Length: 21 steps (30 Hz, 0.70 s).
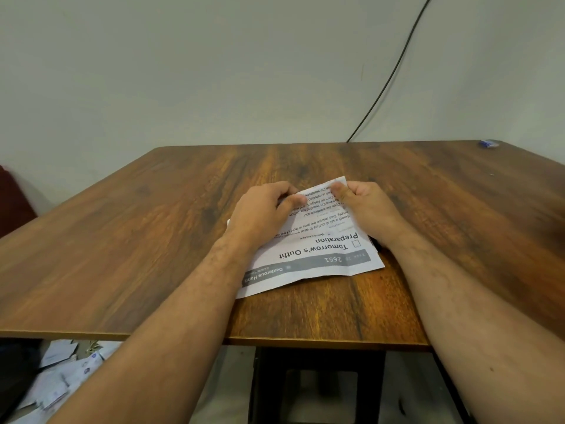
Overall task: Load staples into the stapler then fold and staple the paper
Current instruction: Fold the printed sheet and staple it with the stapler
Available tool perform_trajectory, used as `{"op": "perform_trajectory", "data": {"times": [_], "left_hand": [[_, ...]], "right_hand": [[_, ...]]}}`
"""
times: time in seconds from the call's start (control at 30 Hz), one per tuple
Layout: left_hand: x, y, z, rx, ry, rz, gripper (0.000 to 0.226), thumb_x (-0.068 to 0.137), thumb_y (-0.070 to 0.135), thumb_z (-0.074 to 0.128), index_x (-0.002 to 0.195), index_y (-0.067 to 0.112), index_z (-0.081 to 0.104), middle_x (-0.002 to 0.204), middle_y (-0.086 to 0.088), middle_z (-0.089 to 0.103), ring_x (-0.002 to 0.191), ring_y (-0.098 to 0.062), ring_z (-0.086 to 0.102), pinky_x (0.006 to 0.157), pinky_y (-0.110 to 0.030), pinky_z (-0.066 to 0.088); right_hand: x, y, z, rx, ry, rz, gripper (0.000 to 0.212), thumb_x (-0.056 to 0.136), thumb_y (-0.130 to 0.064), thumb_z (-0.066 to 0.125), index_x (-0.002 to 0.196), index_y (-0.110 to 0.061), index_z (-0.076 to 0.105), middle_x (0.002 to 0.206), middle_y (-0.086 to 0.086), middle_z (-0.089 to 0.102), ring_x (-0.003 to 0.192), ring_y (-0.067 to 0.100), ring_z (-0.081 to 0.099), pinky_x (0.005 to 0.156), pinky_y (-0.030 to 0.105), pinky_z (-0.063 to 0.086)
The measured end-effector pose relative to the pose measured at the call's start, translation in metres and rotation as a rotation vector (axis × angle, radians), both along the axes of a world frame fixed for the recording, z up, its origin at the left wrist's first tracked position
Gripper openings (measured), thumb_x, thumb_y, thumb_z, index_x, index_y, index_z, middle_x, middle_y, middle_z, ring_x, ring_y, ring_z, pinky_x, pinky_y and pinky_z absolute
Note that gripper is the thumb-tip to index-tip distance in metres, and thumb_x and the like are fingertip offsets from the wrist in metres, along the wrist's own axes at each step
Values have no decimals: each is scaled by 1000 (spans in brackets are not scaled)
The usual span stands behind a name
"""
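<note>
Printed paper (308,255), centre frame on desk (122,240): thin, limp, creases readily. Left hand (263,214) and right hand (367,209) pinch its far edge; hold corners.

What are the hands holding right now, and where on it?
Both the left hand and right hand pinch the printed paper at its far edge.
</note>
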State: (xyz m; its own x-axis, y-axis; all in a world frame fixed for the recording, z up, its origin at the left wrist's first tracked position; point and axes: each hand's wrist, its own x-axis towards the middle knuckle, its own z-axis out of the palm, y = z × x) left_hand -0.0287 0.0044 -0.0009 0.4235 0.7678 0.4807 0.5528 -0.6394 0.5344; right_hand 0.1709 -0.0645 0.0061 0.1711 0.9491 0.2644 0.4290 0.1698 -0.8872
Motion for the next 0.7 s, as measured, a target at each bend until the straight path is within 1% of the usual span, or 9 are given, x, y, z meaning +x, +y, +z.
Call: {"op": "perform_trajectory", "data": {"times": [0.1,0.23,0.3,0.37,0.4,0.5,0.57,0.63,0.7], "left_hand": [[-1,0,0,1,-12,8,19,94,49,62,84,34,69,72,13,70,69,-7,64,71,-38,55],[0,-1,0,-16,1,10,18,93,50,63,82,36,70,70,15,70,67,-5,63,68,-36,55],[0,-1,0,-14,7,6,21,93,51,62,85,35,71,72,16,70,67,-4,64,68,-36,55],[0,-2,1,0,13,27,22,95,51,60,88,34,72,73,16,70,68,-3,64,68,-34,54],[-1,-1,2,3,1,50,23,96,51,59,90,33,72,74,16,70,68,-3,64,68,-34,55],[-4,2,2,-1,-63,123,27,97,53,54,96,33,72,80,16,71,70,-6,67,71,-38,59],[-4,3,1,10,-66,158,30,97,55,53,94,32,72,78,16,71,69,-7,67,72,-40,60],[-5,1,2,30,-83,184,30,97,55,53,95,33,72,79,16,71,71,-5,66,75,-40,60],[-8,1,2,65,-159,219,32,97,56,51,102,32,73,83,16,70,77,-3,65,83,-42,58]], "right_hand": [[-1,-1,1,-10,12,1,36,101,-42,55,93,-16,78,85,0,81,76,20,79,72,37,61],[-3,-3,3,42,-19,-25,26,99,-37,61,93,-18,77,83,1,80,71,19,78,62,32,59],[-3,-2,2,48,-28,-36,28,99,-38,60,91,-17,76,82,2,80,71,20,78,62,32,58],[-3,-1,3,15,-6,-17,27,98,-38,62,92,-16,76,83,2,80,72,21,78,63,33,59],[-2,-1,4,-15,17,4,22,97,-36,64,94,-18,76,84,2,81,73,21,79,62,32,60],[-3,-1,6,-96,78,63,10,94,-26,69,92,-19,75,82,0,81,71,16,78,55,24,58],[-4,-1,6,-117,81,57,14,95,-25,67,87,-17,76,77,-1,80,67,14,77,52,21,56],[-4,-1,5,-122,113,16,17,96,-27,67,91,-14,77,82,3,81,71,17,78,59,28,61],[-3,0,6,-98,220,-36,17,97,-23,65,110,-14,74,93,5,81,79,23,79,66,36,64]]}}
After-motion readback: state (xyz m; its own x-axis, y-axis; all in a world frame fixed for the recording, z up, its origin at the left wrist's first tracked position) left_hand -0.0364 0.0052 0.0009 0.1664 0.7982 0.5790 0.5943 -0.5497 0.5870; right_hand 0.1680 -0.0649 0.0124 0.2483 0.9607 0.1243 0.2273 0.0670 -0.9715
